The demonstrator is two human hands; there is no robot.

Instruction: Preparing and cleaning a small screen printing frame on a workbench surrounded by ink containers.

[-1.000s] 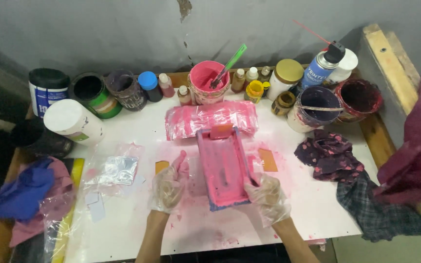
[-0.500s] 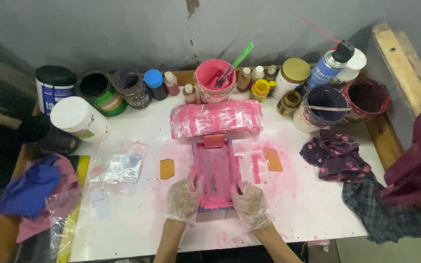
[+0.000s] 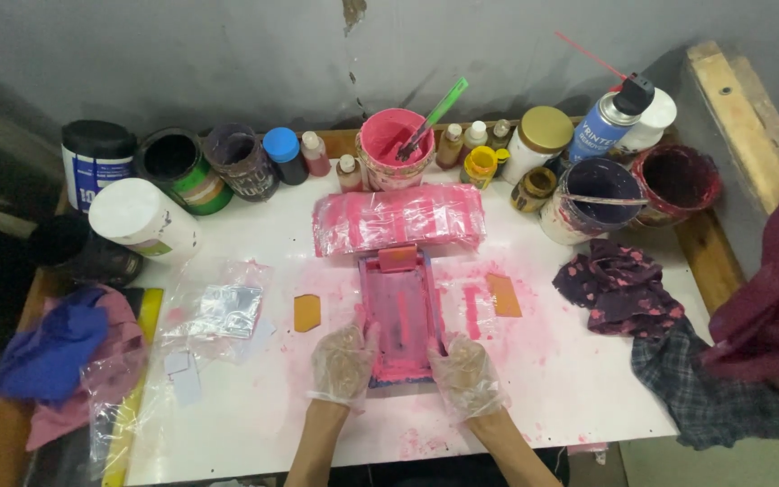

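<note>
While a pink paint tub (image 3: 395, 149) with a green stick (image 3: 433, 117) stands at the table's (image 3: 254, 424) back edge, the gloved left hand (image 3: 343, 362) and right hand (image 3: 465, 373) grip the pink-smeared frame (image 3: 399, 316) by its near corners mid-table, now lying flat rather than tilted.

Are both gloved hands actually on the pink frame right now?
Touching. The head view shows the left hand pressed on the near left corner of the pink frame and the right hand on its near right corner, with no gap.
</note>
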